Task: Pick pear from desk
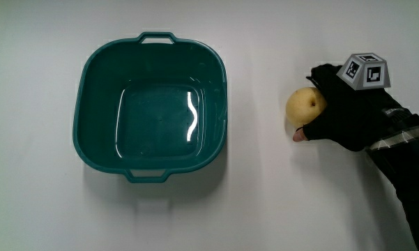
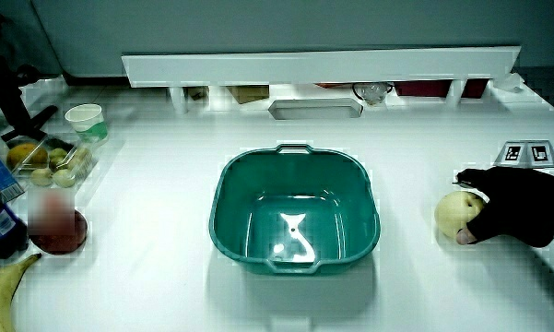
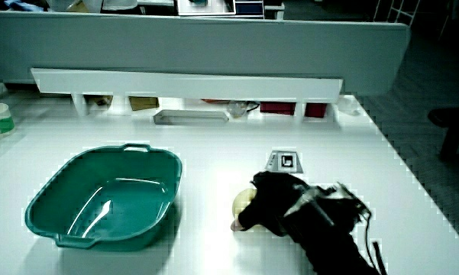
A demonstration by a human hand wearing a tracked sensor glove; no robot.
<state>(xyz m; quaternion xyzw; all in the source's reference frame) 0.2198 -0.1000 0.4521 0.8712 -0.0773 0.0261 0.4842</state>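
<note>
A yellow pear (image 1: 305, 104) lies on the white desk beside the teal basin (image 1: 90, 70). The gloved hand (image 1: 348, 115) is against the pear, with its fingers curled around it from the side away from the basin and the thumb tip under it. The pear rests on the desk. In both side views the pear (image 2: 453, 214) (image 3: 243, 203) shows pale and round at the hand's (image 2: 516, 217) (image 3: 279, 205) fingertips, partly covered by the glove. A patterned cube (image 1: 366, 71) sits on the back of the hand.
The teal basin (image 2: 235, 180) holds nothing. At the table's edge in a side view stand a cup (image 2: 83, 117), a tray of small fruit (image 2: 46, 159), a dark bowl (image 2: 57, 232) and a banana (image 2: 2, 288). A low white partition (image 2: 323, 66) runs along the table.
</note>
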